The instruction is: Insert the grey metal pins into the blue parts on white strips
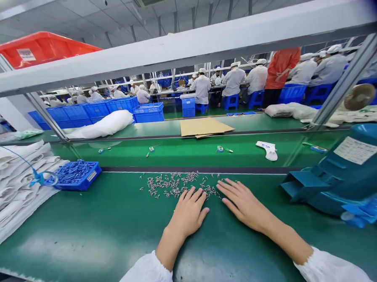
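Note:
Many tiny metallic pieces, which look like small screws (170,184), lie scattered on the green work surface (111,229). My left hand (189,210) rests palm down at their near edge, its fingers stretched out and touching the pile. Flat beside it on the right, my right hand (244,203) has its fingers extended, the tips at the right end of the pile. Neither hand grips anything, though what lies under the palms is hidden. A blue tray (91,179) filled with small blue parts stands to the left of the pile.
White sheets (10,188) are stacked at the left. A teal blower-like machine (351,170) occupies the right. Beyond the pile runs a green conveyor belt (189,151) carrying small parts and a white gun-shaped shell (267,150). Cardboard (205,126) lies behind it, beneath an overhead shelf (171,53).

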Demonstrator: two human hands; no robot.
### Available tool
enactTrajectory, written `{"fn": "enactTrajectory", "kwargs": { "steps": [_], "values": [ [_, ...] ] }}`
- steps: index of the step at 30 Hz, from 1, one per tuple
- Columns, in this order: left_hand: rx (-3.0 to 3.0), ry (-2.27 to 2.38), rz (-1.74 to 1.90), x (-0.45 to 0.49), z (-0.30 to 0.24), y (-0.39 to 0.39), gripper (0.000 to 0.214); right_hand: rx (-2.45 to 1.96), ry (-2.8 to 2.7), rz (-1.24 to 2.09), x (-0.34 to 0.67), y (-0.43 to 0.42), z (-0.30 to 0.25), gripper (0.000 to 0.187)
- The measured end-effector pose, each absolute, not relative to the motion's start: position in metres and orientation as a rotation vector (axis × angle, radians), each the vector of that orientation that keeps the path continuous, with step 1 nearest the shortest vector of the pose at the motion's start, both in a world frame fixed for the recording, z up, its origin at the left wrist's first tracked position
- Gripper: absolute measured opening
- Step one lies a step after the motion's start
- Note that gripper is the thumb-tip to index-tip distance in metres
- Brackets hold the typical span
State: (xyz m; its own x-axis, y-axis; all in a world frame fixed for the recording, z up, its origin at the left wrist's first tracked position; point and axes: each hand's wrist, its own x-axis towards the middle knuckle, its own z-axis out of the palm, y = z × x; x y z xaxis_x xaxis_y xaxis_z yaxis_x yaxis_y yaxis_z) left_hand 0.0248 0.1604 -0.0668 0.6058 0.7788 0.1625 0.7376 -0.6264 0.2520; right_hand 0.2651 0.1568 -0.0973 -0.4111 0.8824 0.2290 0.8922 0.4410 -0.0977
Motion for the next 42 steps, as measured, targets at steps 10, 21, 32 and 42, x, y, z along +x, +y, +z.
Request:
{"fn": "enactTrajectory", "kwargs": {
  "steps": [10,21,32,42],
  "values": [
    [2.617,1.28,0.503,0.011,-0.07,0.168,0.033,-1.443,-2.429,-0.07,0.249,0.156,-0.094,0.039],
    [2.587,1.259,0.537,0.009,-0.07,0.175,0.012,-1.244,-2.477,0.024,0.217,0.145,-0.084,0.026],
    [2.567,1.226,0.546,0.007,-0.069,0.175,0.015,-1.278,-2.429,0.123,0.22,0.142,-0.082,0.014],
    [2.589,1.077,0.527,0.015,-0.07,0.156,0.013,-1.216,-2.449,0.219,0.229,0.141,-0.078,0.013]
  ]
}}
